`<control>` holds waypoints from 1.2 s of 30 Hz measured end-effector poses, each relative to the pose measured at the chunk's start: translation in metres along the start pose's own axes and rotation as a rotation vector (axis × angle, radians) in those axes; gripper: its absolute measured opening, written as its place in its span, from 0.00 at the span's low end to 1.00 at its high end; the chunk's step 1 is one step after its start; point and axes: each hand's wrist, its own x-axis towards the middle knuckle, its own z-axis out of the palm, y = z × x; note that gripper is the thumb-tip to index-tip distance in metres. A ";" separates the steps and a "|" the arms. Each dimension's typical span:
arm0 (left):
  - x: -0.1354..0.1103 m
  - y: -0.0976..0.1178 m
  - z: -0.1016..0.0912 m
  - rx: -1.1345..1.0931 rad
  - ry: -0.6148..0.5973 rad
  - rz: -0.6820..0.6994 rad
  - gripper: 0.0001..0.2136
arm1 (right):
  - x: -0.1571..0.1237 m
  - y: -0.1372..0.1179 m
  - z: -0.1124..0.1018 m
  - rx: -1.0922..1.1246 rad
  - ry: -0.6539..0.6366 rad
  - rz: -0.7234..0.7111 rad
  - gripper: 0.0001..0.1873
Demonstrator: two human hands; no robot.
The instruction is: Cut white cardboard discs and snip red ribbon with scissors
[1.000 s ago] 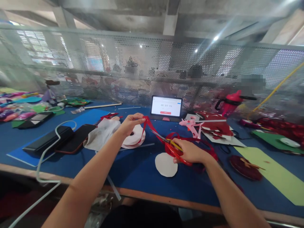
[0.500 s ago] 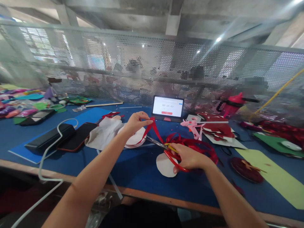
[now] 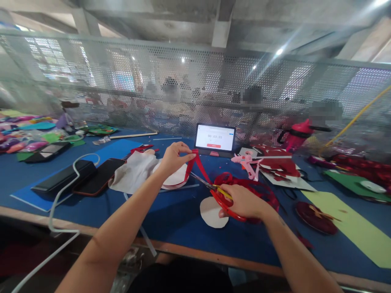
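My left hand (image 3: 174, 156) pinches the end of a red ribbon (image 3: 200, 166) and holds it up over the blue table (image 3: 171, 211). My right hand (image 3: 241, 200) grips red-handled scissors (image 3: 220, 195), their blades pointing left at the ribbon. The ribbon trails into a loose red heap (image 3: 247, 185) behind my right hand. A white paper disc (image 3: 212, 213) lies just under the scissors. White ring-shaped cutouts (image 3: 174, 179) lie below my left hand, next to a white cloth (image 3: 132, 171).
A tablet (image 3: 215, 138) showing a timer stands at the back. A pink glue gun (image 3: 249, 162) and red cutouts (image 3: 281, 167) lie to the right, with a dark red disc (image 3: 316, 215) and yellow-green sheet (image 3: 354, 228). Phones (image 3: 97, 177), a black case (image 3: 62, 179) and white cable (image 3: 61, 203) lie left.
My left hand has moved a little right and lower with the ribbon end. The scissors and my right hand have shifted slightly toward me. The ribbon now hangs steeper between them.
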 end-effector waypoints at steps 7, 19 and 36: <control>-0.005 0.009 0.008 -0.037 -0.079 0.027 0.04 | 0.006 -0.010 0.009 -0.064 -0.002 -0.055 0.35; -0.007 0.015 0.010 -0.063 -0.042 -0.002 0.04 | 0.015 -0.021 0.018 -0.271 0.075 -0.038 0.22; -0.005 0.011 0.009 -0.062 -0.025 0.005 0.05 | 0.020 -0.015 0.023 -0.385 0.065 -0.062 0.23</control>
